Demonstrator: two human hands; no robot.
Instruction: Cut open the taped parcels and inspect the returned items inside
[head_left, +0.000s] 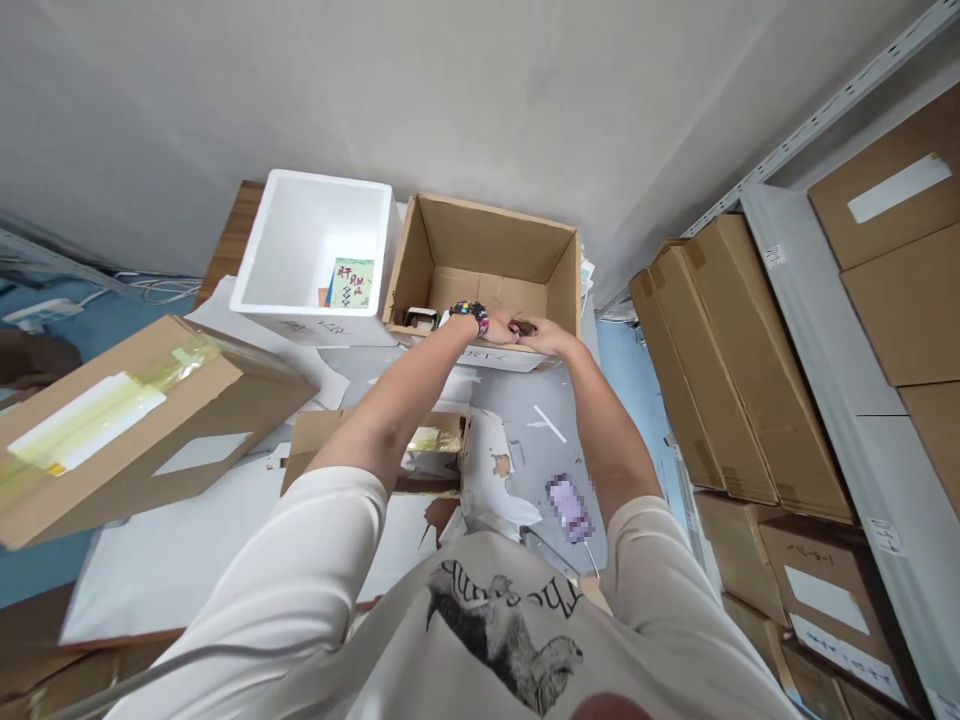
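The left hand [496, 327] and right hand [549, 337] are together, fingers curled at the near rim of an open cardboard box [480, 235], around a small dark item [527, 327], too hidden to tell more. A white foam box [311, 245] stands just left.

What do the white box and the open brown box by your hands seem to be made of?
The white box looks like matte foam, probably polystyrene, given its thick, chunky walls. The open brown box looks like uncoated cardboard, given its dull tan surfaces and folded flaps, though corrugation isn't clearly visible from here.
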